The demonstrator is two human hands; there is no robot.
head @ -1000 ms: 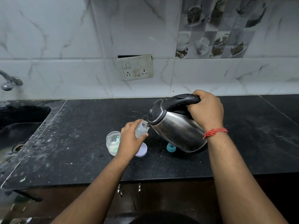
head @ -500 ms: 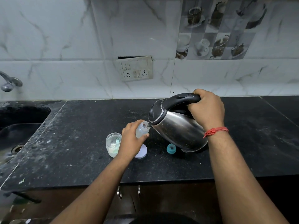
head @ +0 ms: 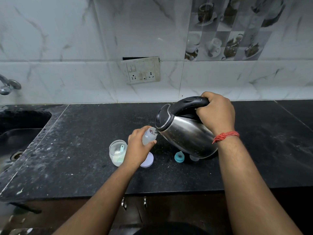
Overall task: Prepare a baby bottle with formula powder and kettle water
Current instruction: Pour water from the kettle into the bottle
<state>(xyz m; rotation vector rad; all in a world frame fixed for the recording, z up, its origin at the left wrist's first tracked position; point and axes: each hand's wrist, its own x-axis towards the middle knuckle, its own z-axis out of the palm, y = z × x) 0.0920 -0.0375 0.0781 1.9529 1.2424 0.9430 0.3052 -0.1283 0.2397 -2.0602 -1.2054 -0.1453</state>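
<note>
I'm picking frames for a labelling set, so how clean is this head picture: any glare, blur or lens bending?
Head view: wide-angle bending curves the counter edge and wall tiles; soft reflections streak the steel kettle; the baby bottle in the left hand is sharp enough; the tap at the left border looks smeared; lighting is even, shadows faint.

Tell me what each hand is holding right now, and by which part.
The right hand grips the kettle by its black handle. The left hand holds the baby bottle around its body.
</note>
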